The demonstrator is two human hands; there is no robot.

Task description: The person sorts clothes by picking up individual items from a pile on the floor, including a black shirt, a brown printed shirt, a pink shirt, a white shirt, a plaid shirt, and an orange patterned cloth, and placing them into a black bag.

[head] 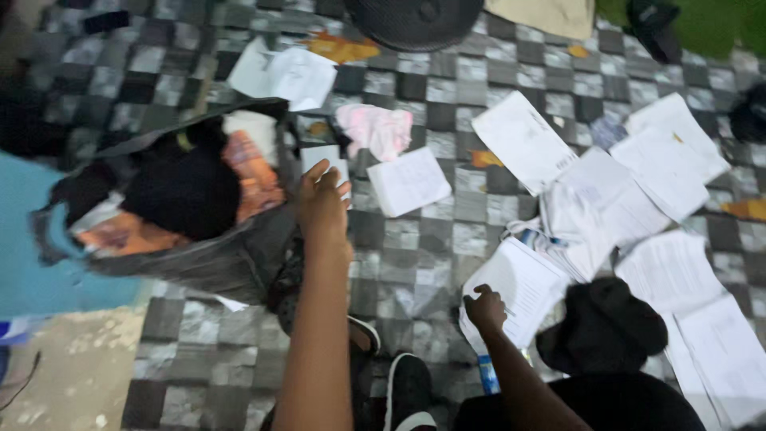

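White sheet (pixel 325 157) — left hand (pixel 321 203) stretched out, fingers on it.

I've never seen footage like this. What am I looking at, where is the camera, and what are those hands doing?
There is no machine here, only a person's bare hands. The single camera sits on that person's head and looks down at a checkered floor. The left hand reaches with open fingers to the edge of a grey bag stuffed with clothes. The right hand rests on a stack of printed papers; whether it grips them is unclear. Loose sheets, a pink cloth and a dark rounded thing lie around.
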